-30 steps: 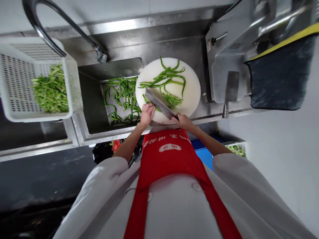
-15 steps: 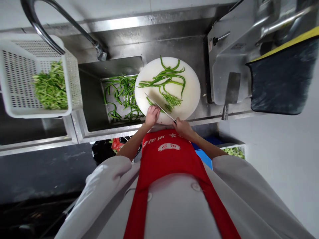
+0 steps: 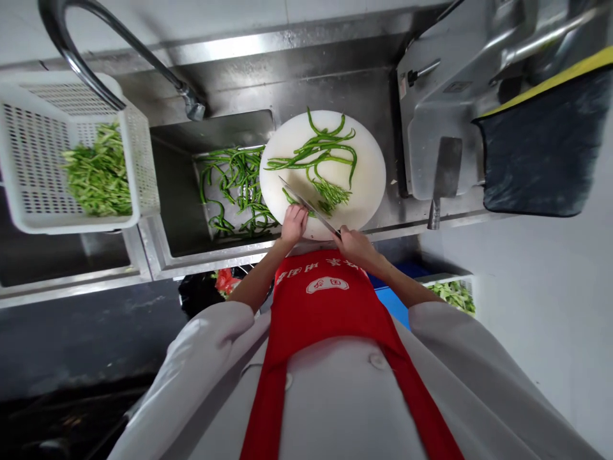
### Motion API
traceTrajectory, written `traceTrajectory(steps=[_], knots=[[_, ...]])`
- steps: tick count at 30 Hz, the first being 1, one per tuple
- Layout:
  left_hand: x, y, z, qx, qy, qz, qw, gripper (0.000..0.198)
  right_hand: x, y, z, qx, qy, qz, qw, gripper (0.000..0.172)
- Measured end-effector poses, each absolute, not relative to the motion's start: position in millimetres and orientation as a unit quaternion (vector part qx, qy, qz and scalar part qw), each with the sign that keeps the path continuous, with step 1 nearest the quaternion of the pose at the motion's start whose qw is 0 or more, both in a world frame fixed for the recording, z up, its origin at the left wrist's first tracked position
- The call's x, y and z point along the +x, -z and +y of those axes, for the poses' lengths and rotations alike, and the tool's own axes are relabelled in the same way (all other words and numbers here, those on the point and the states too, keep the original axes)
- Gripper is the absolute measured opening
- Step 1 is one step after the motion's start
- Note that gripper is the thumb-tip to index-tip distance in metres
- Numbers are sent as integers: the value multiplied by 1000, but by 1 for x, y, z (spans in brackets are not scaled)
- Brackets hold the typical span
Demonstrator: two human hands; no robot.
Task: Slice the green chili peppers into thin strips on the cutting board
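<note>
So, working down by size from my remote seat, I have the round white cutting board [image 3: 368,191] at the frame's centre, with loose green pods [image 3: 330,154] across its upper half, stretched mostly left to right beyond both hands. Across the lower half slants the knife [image 3: 320,216], its tip pointing up and left. Its handle is wrapped in the right hand [image 3: 355,248], at the board's lower edge; the left hand [image 3: 294,225] is bent just left of the blade, fingers curled down over the held pods [image 3: 288,195]. That closeness matters most to me: the left hand touches them, the right reaches them only through the blade. Their visible end slants from upper left towards lower right, much like the blade (the fingers hide the rest, so I can't judge the crossing angle). As for writing, white characters [image 3: 306,268] and an emblem [image 3: 327,283] mark the red apron, lower centre, but I can't read them reliably; the machine label [image 3: 457,87], upper right, is too small.
</note>
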State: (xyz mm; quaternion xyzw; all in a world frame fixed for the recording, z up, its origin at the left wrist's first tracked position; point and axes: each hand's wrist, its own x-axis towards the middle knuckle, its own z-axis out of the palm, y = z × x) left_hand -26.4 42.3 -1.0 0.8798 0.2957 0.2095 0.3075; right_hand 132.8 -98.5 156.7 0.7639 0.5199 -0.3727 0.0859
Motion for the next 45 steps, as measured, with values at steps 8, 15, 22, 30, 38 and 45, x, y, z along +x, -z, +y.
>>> traceTrajectory(steps=[8,15,22,30,38,45], knots=[[-39,-4,58,890,-214,297,271,30,140,-134,-87,779,379,497,57,47],[-35,-2,63,903,-195,273,270,25,161,-157,-115,791,366,483,89,47],[-33,-3,61,900,-189,274,280,27,125,-160,-108,773,381,494,110,44],[-34,-4,63,896,-195,274,289,28,132,-158,-98,766,376,514,90,46],[-34,-4,62,893,-206,274,290,29,133,-161,-88,769,368,515,91,49],[-35,-3,62,894,-214,275,280,29,129,-157,-83,774,376,504,76,47]])
